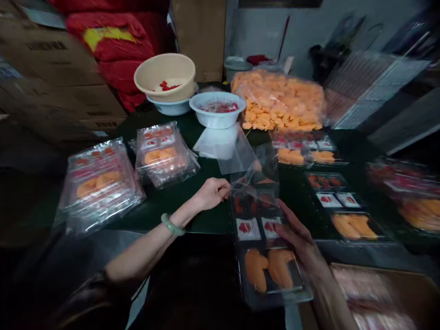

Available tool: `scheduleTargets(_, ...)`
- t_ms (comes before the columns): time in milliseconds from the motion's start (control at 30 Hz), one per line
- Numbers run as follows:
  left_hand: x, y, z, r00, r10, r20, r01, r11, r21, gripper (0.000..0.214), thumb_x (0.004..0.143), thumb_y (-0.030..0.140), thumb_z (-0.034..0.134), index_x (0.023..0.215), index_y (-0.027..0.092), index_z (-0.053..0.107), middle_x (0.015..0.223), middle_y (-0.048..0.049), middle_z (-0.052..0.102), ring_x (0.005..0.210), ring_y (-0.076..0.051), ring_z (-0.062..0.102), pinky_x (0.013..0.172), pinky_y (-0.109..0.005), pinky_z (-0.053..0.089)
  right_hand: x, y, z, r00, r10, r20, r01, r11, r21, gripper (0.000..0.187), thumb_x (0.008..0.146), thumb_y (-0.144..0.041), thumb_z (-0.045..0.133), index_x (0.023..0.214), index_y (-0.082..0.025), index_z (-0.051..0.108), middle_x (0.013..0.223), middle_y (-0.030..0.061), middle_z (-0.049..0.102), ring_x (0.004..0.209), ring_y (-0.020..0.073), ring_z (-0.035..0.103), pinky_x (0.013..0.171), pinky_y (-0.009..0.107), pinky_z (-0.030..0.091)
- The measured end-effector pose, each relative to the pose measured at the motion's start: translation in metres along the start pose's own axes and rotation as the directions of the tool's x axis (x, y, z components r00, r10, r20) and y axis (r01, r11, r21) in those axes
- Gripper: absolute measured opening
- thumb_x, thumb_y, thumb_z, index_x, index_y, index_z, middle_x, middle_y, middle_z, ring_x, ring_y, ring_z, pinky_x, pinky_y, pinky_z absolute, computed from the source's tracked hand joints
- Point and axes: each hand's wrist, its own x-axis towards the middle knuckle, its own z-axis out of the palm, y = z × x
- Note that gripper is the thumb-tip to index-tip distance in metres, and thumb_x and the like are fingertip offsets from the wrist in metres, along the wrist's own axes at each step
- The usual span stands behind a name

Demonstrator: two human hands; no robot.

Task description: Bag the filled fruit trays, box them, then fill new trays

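My right hand (297,231) grips a clear plastic tray (268,250) with orange fruit slices, two small packets and red bits, held above the near table edge. My left hand (213,192), a green bangle on its wrist, pinches the mouth of a clear plastic bag (245,160) at the tray's far end. The tray's far end sits at or just inside the bag; I cannot tell how far in.
Two stacks of bagged trays (99,181) lie on the left of the dark table. Filled trays (338,201) lie on the right. At the back stand a beige bowl (165,75), a white bowl (217,110) and a big bag of orange slices (280,101). A cardboard box (381,293) is lower right.
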Motion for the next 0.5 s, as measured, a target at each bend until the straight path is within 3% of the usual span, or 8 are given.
scheduleTargets(167,-0.03,0.015,0.011,0.968,0.101,-0.231,-0.02,0.944,0.329,0.023,0.085,0.016,0.036,0.071,0.015,0.054,0.066,-0.0041,0.055,0.062,-0.015,0.053,0.058,-0.026,0.038,-0.003,0.012,0.004,1.0,-0.002,-0.013,0.002,1.0,-0.006,0.074,0.066,-0.028,0.072,0.132,-0.033,0.039,0.083,0.0001,0.069,0.052,0.0133,0.059,0.053,0.027,0.048)
scheduleTargets(233,-0.041,0.02,0.016,0.953,0.149,-0.265,-0.044,0.93,0.365,0.024,0.086,0.016,0.034,0.075,0.014,0.055,0.068,-0.0061,0.056,0.066,-0.017,0.055,0.06,-0.027,0.04,-0.006,0.016,0.01,0.997,-0.044,-0.063,0.045,0.999,0.01,0.07,0.066,-0.03,0.071,0.129,-0.033,0.042,0.092,0.0005,0.069,0.057,0.0143,0.061,0.054,0.027,0.048)
scheduleTargets(333,-0.058,0.021,0.02,0.96,0.183,-0.21,-0.126,0.958,0.258,0.025,0.087,0.015,0.034,0.077,0.014,0.056,0.07,-0.0061,0.056,0.068,-0.016,0.054,0.062,-0.027,0.042,-0.013,0.025,0.02,0.986,-0.069,-0.152,0.071,0.998,0.004,0.06,0.066,-0.035,0.071,0.121,-0.03,0.048,0.092,0.0015,0.069,0.066,0.0183,0.063,0.055,0.028,0.049)
scheduleTargets(500,-0.087,0.017,0.008,0.98,0.197,-0.037,-0.19,0.971,0.143,0.029,0.089,0.014,0.031,0.067,0.015,0.05,0.066,-0.003,0.05,0.064,-0.013,0.048,0.061,-0.025,0.039,-0.033,0.045,0.023,0.973,-0.008,-0.231,-0.033,0.985,-0.171,0.031,0.066,-0.044,0.069,0.084,-0.022,0.055,0.069,-0.0002,0.066,0.055,0.0156,0.059,0.049,0.024,0.046)
